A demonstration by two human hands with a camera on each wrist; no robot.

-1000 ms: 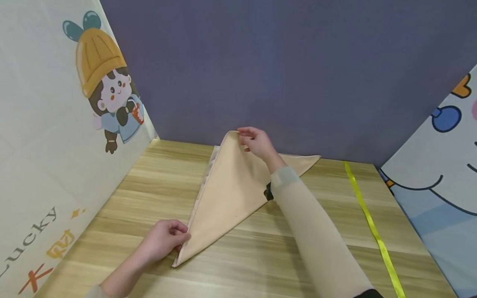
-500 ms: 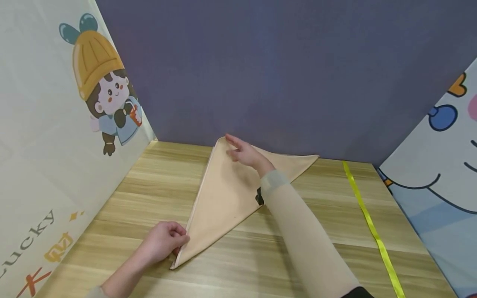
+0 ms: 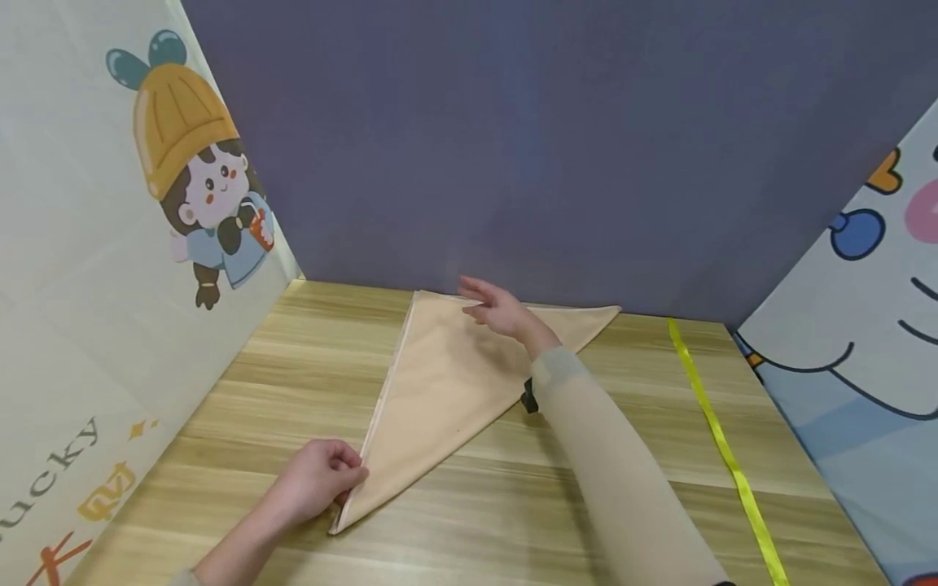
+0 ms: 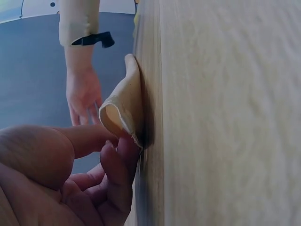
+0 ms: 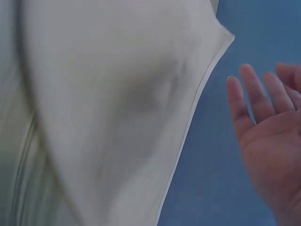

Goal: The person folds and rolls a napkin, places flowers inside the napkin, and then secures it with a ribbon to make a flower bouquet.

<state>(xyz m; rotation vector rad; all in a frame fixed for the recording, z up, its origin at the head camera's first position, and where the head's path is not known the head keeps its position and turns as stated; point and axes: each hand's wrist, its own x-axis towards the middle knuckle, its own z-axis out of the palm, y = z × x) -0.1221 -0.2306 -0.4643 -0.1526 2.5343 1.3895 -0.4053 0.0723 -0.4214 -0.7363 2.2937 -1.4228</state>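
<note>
A peach-coloured cloth (image 3: pixel 432 391), folded into a triangle, lies on the wooden table. My left hand (image 3: pixel 317 480) pinches its left edge close to the near corner. In the left wrist view, thumb and fingers grip the cloth's edge (image 4: pixel 123 101), where the layers curl up a little off the table. Over the cloth's far part hovers my right hand (image 3: pixel 501 311), its fingers extended and holding nothing. The right wrist view has that hand (image 5: pixel 270 127) with spread fingers, apart from the cloth (image 5: pixel 136 94), on which a shadow falls.
A yellow strip (image 3: pixel 721 439) runs along the right side of the wooden table (image 3: pixel 278 391). A dark blue-grey panel (image 3: pixel 513 146) stands at the back. Printed panels with cartoon figures flank the table, one on the left (image 3: pixel 66 203) and one on the right (image 3: pixel 865 342).
My right hand has let go of the cloth's far left corner and drawn off it. That corner, lifted before, now lies flat. The left hand keeps its pinch.
</note>
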